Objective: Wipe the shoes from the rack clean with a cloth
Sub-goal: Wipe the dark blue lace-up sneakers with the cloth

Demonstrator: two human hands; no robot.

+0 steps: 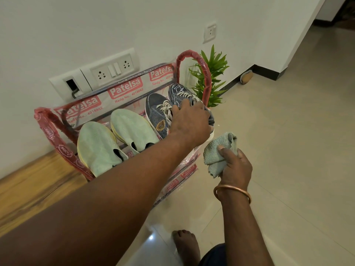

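Observation:
A shoe rack (205,77) wrapped in red and clear plastic stands against the wall. On its top shelf sit two pale green slip-on shoes (99,148) (132,127) and two dark blue lace-up sneakers (156,110) (180,93). My left hand (190,121) reaches across and lies over the right-hand sneaker, fingers curled on its laces and collar. Just right of the rack, my right hand (236,167) grips a bunched grey-green cloth (217,150); a copper bangle sits on that wrist.
A small green plant (210,73) stands right behind the rack's right end. Wall sockets (113,70) are above the rack. A wooden board (32,187) lies on the left floor, beige tiles (297,131) on the right. My bare foot (186,244) is below.

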